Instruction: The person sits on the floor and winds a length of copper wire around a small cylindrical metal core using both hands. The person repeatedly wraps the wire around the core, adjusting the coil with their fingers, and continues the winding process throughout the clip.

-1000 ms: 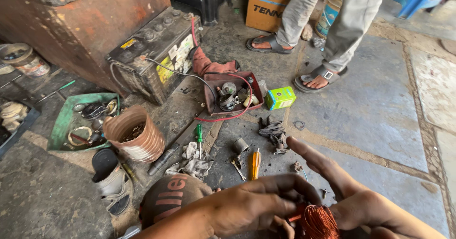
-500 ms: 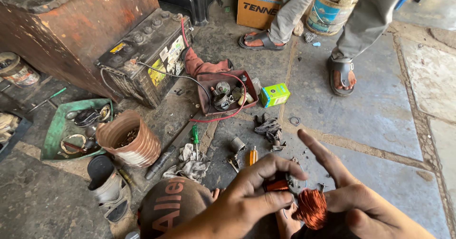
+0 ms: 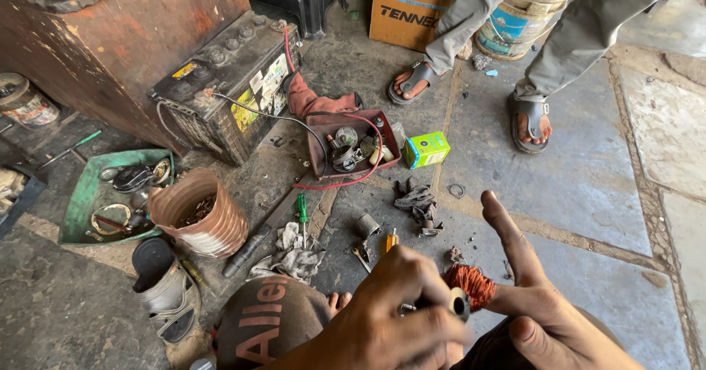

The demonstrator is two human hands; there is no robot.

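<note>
Although most of the concrete floor (image 3: pixel 588 193) is bare, its left half is crowded: a rusty metal box (image 3: pixel 110 39) stands at the far left corner with a car battery (image 3: pixel 228 83) leaning against it. Nearer, a green tray (image 3: pixel 77 208) of parts and a ribbed brown pot (image 3: pixel 202 212) sit at the left edge; a red tray (image 3: pixel 320 131) with red and black leads lies mid-floor, a small green box (image 3: pixel 426 149) just beside it. Another person's sandalled feet (image 3: pixel 529 120) stand at the far edge. Left hand (image 3: pixel 390 318): grip clenched around a dark tool or shaft, its round end (image 3: pixel 460 304) touching the copper coil (image 3: pixel 471 285). Right hand (image 3: pixel 537 311): index finger extended, thumb free, palm under the coil; whether it clamps the coil, cannot tell. Coil sits between both hands, above the floor's near edge. Risk, as judged: thin winding wire could nick or unravel if the tool slips; a dropped coil would land among loose screws and a green-handled screwdriver (image 3: pixel 301 212).
</note>
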